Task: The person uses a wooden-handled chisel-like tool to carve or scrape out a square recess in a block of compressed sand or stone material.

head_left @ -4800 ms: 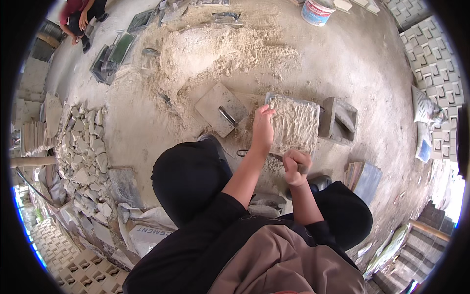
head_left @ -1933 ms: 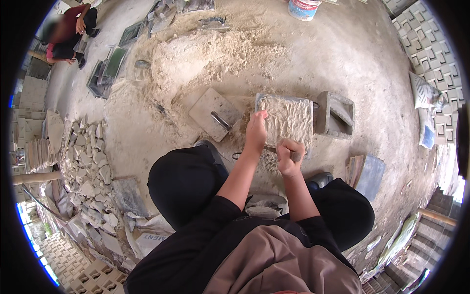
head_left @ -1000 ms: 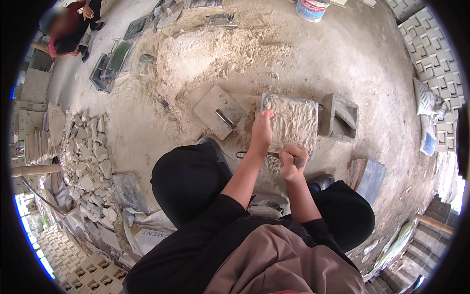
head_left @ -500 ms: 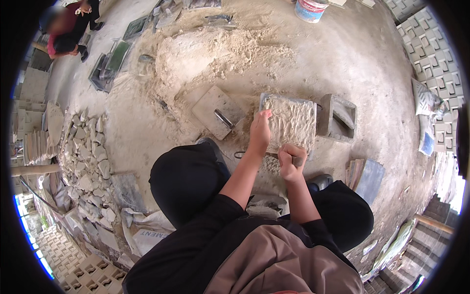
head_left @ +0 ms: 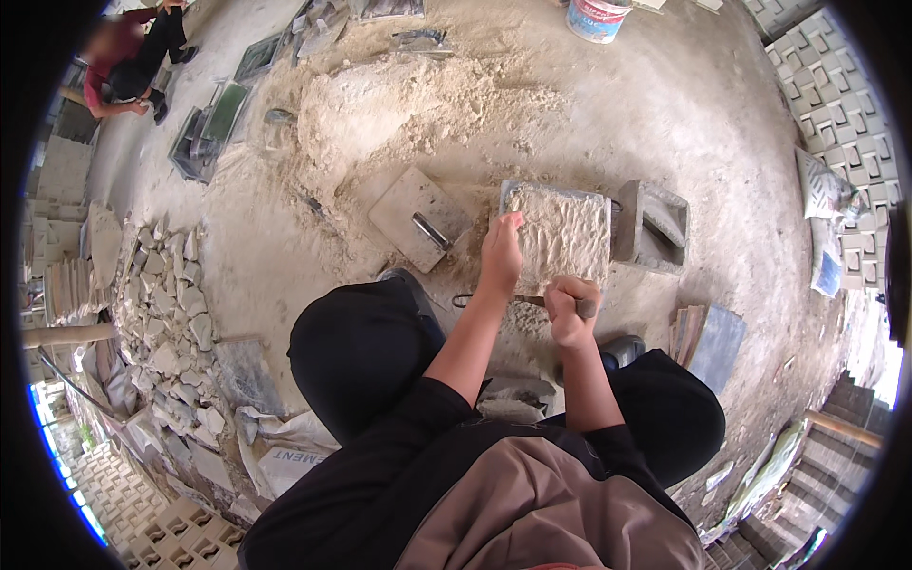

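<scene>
A square mould point(head_left: 608, 237) lies on the floor in front of me, filled with pale, wet mortar point(head_left: 560, 233) with a ridged surface. My left hand point(head_left: 501, 255) grips the mould's left edge, its fingertips by the mortar. At the near edge, my right hand point(head_left: 572, 309) is closed round a wooden-handled hand tool point(head_left: 585, 308). The handle's end sticks out right of the fist, and a thin brown part shows to the left; its exact kind is unclear. Left of the mould rests a square plate point(head_left: 399, 214) with a metal bar handle point(head_left: 432, 231).
A grey open box point(head_left: 627, 249) stands right of the mould. Sandy mix point(head_left: 370, 114) is heaped beyond it. Broken pieces point(head_left: 171, 304) pile up at left, tiles point(head_left: 714, 347) lean at right. A bucket point(head_left: 597, 21) and a crouching person point(head_left: 123, 66) are farther off.
My right hand has shifted slightly right and turned, so the tool's thin part now shows left of the fist. My left hand stays at the mould's edge.
</scene>
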The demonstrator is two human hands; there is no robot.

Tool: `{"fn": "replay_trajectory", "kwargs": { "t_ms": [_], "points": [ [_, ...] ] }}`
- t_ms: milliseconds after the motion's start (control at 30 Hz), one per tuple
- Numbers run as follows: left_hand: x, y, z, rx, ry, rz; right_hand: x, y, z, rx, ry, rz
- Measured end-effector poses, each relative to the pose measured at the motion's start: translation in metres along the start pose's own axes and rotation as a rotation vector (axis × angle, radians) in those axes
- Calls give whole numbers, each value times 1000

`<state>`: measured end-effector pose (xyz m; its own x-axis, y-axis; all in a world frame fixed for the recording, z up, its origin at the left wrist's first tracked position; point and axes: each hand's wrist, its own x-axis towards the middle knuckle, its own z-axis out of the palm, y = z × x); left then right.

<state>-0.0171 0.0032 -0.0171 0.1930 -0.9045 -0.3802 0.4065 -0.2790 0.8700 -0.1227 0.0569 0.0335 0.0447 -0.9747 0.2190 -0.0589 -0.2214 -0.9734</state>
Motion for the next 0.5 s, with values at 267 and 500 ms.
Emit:
{"fn": "replay_trajectory", "kwargs": {
  "t_ms": [267,500],
  "points": [
    [2,-3,9,80,-33,-11,0,-3,-21,92,70,31],
    [1,-10,11,41,-40,-49,-7,3,-25,-19,6,-36]
  ]
}}
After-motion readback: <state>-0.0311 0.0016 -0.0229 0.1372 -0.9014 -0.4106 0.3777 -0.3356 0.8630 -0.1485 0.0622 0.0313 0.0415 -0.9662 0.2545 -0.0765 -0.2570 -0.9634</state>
